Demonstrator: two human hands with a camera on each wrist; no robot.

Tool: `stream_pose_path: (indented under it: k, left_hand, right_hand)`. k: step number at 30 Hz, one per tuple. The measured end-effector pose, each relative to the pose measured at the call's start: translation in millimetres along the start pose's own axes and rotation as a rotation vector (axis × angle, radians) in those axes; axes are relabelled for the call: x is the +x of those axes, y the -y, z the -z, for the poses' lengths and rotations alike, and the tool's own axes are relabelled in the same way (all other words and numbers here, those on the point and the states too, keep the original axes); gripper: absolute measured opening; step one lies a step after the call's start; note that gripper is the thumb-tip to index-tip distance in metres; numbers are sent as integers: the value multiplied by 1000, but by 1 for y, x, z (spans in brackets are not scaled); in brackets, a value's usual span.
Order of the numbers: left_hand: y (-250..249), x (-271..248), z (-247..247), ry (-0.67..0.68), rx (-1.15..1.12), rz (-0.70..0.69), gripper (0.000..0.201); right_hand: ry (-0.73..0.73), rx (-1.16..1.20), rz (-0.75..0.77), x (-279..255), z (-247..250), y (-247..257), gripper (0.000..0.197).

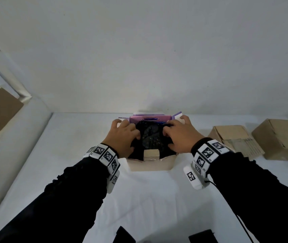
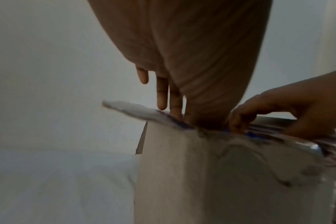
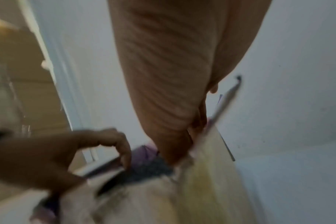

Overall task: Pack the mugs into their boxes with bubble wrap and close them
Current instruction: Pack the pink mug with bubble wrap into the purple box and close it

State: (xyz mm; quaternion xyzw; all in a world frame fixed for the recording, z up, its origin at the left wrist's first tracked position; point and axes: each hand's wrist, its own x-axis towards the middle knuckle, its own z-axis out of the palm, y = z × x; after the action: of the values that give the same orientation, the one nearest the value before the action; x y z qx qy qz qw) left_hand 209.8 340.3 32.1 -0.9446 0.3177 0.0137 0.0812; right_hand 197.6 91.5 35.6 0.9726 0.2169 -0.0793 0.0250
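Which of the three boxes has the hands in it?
The pale box with purple flaps, centre: left hand and right hand reach in. The near brown box and far brown box sit untouched.

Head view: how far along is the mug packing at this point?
Done: a dark wrapped bundle already sits in the open box. In hand: the left hand and right hand grip it, seating it. Left: the purple flaps stand open and need closing. Whether the brown boxes at right are packed cannot be told.

Black sleeves (image 1: pixel 69 199), white wristbands (image 1: pixel 104 155) (black square markers), thin black cable (image 1: pixel 211 182)
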Motion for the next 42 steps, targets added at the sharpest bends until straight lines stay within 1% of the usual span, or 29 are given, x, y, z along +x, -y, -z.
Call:
stream_pose_path:
  k: [1, 3, 5, 6, 8, 10, 13, 15, 17, 18, 20, 21, 22, 24, 25, 26, 27, 28, 29, 31, 33, 35, 36, 37, 38, 39, 40, 41, 42]
  left_hand:
    - [2, 5, 3, 57, 46, 22, 38]
    - [2, 17, 7, 117, 129, 52, 39]
    - [0, 27, 6, 97, 184, 48, 35]
    - [-1, 31, 4, 71, 191, 52, 37]
    - [1, 39, -1, 36, 172, 54, 43]
    - [2, 43, -5, 81, 154, 47, 38]
    - [5, 43, -12, 150, 107, 61, 26]
    - [3, 43, -12, 128, 101, 68, 23]
    - [2, 41, -10, 62, 113, 70, 24]
    - [2, 39, -9, 20, 113, 61, 26]
    - [4, 32, -10, -29, 60, 57, 38]
    - [6, 26, -12, -55, 18, 84, 47]
    - [9, 19, -13, -98, -28, 141, 55]
    - [13, 3, -18, -218, -120, 327, 70]
    - [14, -6, -21, -261, -163, 437, 78]
    - [13, -15, -23, -271, -218, 542, 86]
    - [12, -21, -24, -260, -298, 628, 91]
    - [10, -27, -26, -260, -411, 684, 91]
    - [8, -30, -26, -282, -538, 702, 87]
    - [0, -36, -22, -400, -718, 639, 72]
    - [-13, -38, -16, -497, -761, 519, 57]
    - [-27, -38, -11, -507, -697, 398, 40]
    - [-33, -37, -11, -467, -636, 349, 33]
    - [-37, -36, -13, -403, -568, 308, 31]
    - [-40, -36, -16, -341, -511, 275, 31]
    - [-42, -36, -20, -299, -483, 253, 33]
    - [-44, -38, -24, -283, -477, 239, 38]
    - [-46, -39, -28, -280, -483, 236, 44]
    - [-48, -39, -32, -291, -492, 241, 50]
  right_hand:
    - [6, -73, -3, 2, -6, 0, 30]
    - [-8, -124, -13, 4, -12, 0, 26]
    - [-19, -126, -22, 7, -12, 2, 21]
    - [-19, -126, -24, 10, -11, 3, 21]
    - [-24, -124, -20, 16, -10, 5, 29]
    - [-32, -114, -26, 21, -11, 5, 39]
    - [-55, -109, -28, 20, -16, 4, 37]
    - [-68, -135, -21, 18, -17, 4, 35]
    - [-80, -148, -17, 17, -17, 4, 34]
    - [-102, -143, -14, 16, -18, 4, 35]
    - [-172, -81, -39, 12, -18, 3, 42]
    - [-226, -33, -83, 8, -18, 3, 46]
    - [-309, 17, -147, 2, -19, 2, 50]
    - [-501, 139, -329, -10, -20, 4, 56]
    - [-568, 241, -425, -16, -22, 6, 58]
    - [-602, 391, -503, -21, -24, 8, 60]
    - [-620, 570, -549, -25, -28, 11, 60]
    - [-636, 727, -556, -29, -31, 15, 56]
    - [-666, 803, -526, -32, -33, 20, 50]
    - [-728, 757, -409, -36, -35, 29, 39]
    - [-700, 659, -323, -36, -34, 38, 30]
    - [-606, 551, -283, -35, -33, 45, 18]
    - [-550, 505, -278, -35, -33, 48, 13]
    - [-486, 459, -276, -35, -34, 50, 19]
    - [-428, 411, -267, -36, -37, 53, 33]
    - [-377, 380, -268, -37, -39, 55, 45]
    - [-345, 364, -261, -39, -41, 58, 52]
    - [-326, 372, -250, -41, -44, 60, 53]
    - [-323, 393, -232, -43, -47, 61, 51]
